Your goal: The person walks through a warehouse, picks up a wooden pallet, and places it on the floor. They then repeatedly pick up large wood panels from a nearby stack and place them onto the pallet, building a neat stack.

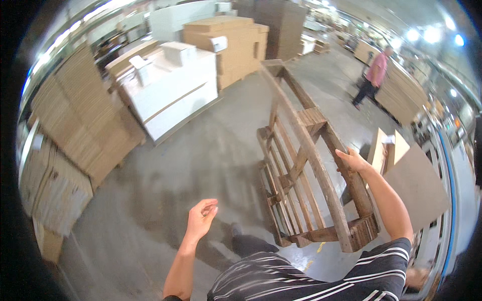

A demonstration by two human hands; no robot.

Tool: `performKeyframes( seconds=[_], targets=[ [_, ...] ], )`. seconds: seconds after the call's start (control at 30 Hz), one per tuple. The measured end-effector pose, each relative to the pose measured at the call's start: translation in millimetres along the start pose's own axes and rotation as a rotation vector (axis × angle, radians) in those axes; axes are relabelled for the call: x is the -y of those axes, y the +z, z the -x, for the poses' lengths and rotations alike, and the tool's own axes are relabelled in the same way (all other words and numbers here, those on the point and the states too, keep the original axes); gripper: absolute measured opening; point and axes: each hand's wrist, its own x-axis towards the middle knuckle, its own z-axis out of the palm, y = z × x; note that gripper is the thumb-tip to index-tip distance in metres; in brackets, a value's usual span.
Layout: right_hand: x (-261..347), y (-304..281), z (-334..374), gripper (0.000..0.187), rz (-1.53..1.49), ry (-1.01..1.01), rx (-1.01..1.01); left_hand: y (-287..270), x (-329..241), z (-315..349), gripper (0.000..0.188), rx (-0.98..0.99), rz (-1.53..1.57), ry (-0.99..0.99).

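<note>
One hand on the pallet, one hand free

We see a wooden pallet (321, 173) just right of the middle of the view, turned up on edge, its slatted side facing left and its near end close to the body. We cannot tell for certain how much of its lower side bears on the floor (165, 160).

The right hand (354, 161) is clamped on the pallet, its fingers wrapped around the right-hand board, with the bare forearm reaching in from the lower right. The left hand (202, 214) is well apart from it, over the floor to the left of the pallet. Its fingers are loosely curled and it holds nothing. Below, we see a dark shirt (281, 276) with white stripes.

Just right of the right forearm is a flat tan panel (419, 188), set at a slant. Farther off, at the upper right, a co-worker (375, 75) in a pink top and dark trousers is in mid-stride beside a pale stack (401, 93).

On the left we see a tall brown stack (85, 105), and beyond it a white stack (178, 95) with small white boxes (179, 53) on top. Behind that are a pile of cartons (241, 55) and a dark brown stack (283, 30).
</note>
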Motion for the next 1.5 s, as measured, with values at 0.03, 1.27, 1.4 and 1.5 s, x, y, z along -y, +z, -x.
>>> performKeyframes(
  seconds=[0.03, 1.27, 1.4, 1.5],
  targets=[
    [1, 4, 5, 0.055, -0.112, 0.001, 0.032, 2, -7, -27, 0.027, 0.028, 0.001, 0.016],
    [4, 518, 292, 0.041, 0.234, 0.267, -0.370, -161, -12, -237, 0.066, 1.667, -1.110, 0.785],
    [-34, 531, 346, 0.040, 0.255, 0.216, -0.417, -173, -5, -163, 0.061, 1.640, -0.984, 0.868],
    [-61, 540, 388, 0.041, 0.230, 0.263, -0.412, -162, 0, -115, 0.059, 1.629, -1.033, 0.855]
  ],
)
